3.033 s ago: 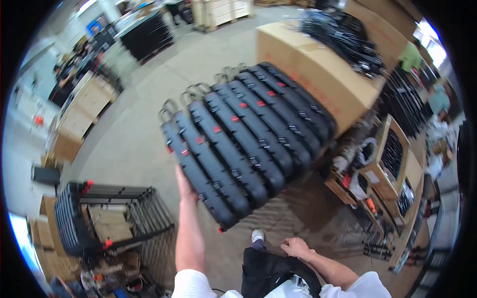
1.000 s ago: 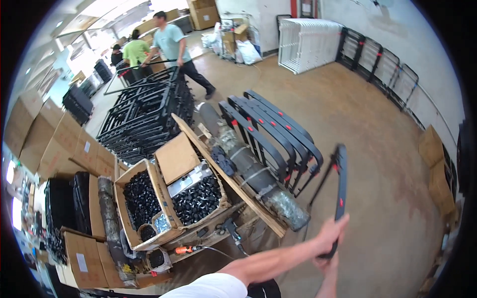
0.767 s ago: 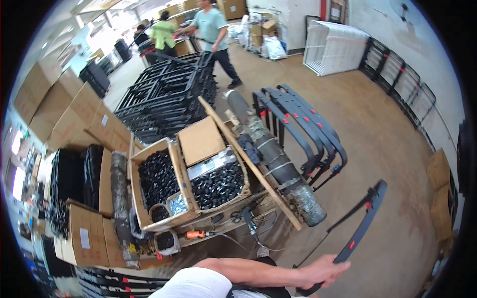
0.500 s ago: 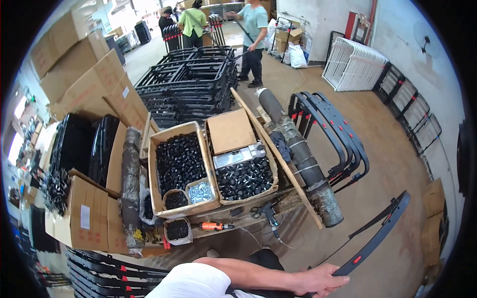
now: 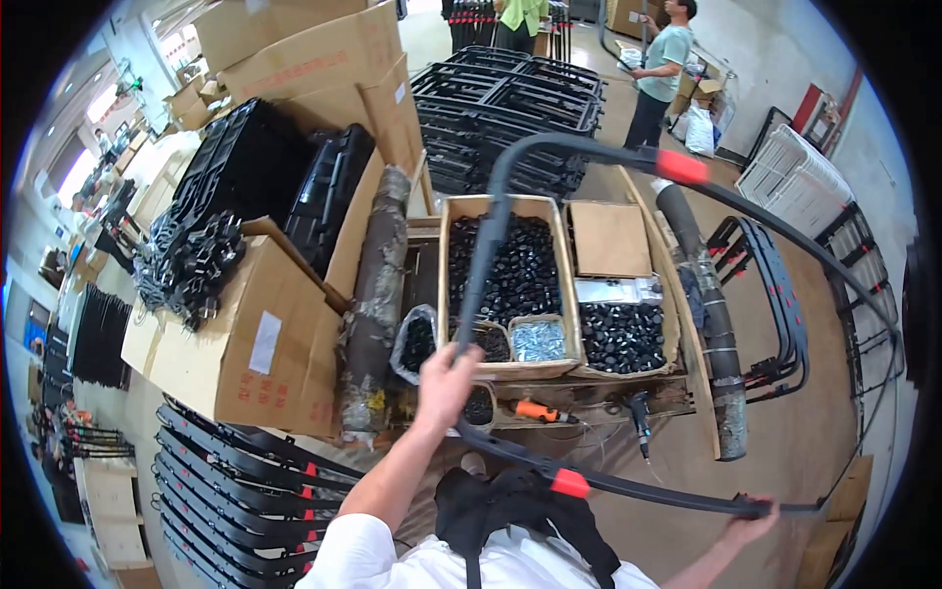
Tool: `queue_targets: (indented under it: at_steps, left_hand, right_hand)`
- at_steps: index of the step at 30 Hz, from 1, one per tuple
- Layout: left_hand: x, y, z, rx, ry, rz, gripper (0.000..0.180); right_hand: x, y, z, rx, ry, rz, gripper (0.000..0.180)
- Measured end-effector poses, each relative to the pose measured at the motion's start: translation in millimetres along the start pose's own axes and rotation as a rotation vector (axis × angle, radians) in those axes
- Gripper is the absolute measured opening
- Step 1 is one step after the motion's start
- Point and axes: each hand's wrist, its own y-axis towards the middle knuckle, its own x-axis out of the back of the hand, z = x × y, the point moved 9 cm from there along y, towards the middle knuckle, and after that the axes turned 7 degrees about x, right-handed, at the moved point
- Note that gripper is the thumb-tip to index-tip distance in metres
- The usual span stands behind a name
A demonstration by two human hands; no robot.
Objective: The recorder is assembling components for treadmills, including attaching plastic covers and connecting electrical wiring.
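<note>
1. I held a black tubular frame [image 5: 628, 491] across my front: a thin bent metal loop with rounded corners and two red clips, one on the near rail and one on the far rail.
2. The near rail ran low, just above my dark apron; the far rail arched over the open boxes on the desk [image 5: 589, 393].
3. My left hand [image 5: 444, 365] reached up and forward, fingers wrapped tight round the frame's left upright, arm stretched out from a white sleeve.
4. My right hand [image 5: 751, 518] sat low at the right, fingers curled shut over the end of the near rail beside the corner.
5. An orange-handled power tool [image 5: 538, 412] lay on the desk just past the near rail.
6. Behind it, a cardboard tray [image 5: 505, 285] held small black parts with a pocket of silver screws, and a second tray [image 5: 618, 294] beside it held more black parts under a closed brown flap.
7. To my left stood a brown carton [image 5: 235, 344] bearing a white rectangular label and red print on its side.
8. Farther off, black frames [image 5: 510, 108] were stacked flat, and two people stood beyond them.
</note>
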Motion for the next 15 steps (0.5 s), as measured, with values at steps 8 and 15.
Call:
queue_targets:
  at_steps: [8, 15]
  left_hand:
    - [261.3, 61.8, 145.8, 0.084, 0.245, -0.432, 0.024]
    - [274.0, 71.5, 131.9, 0.062, 0.589, -0.492, 0.034]
  right_hand:
    - [-204.8, -24.1, -62.6, -0.296, -0.104, 0.347, 0.013]
    - [-215.2, -8.0, -177.4, -0.509, -0.162, 0.371, 0.011]
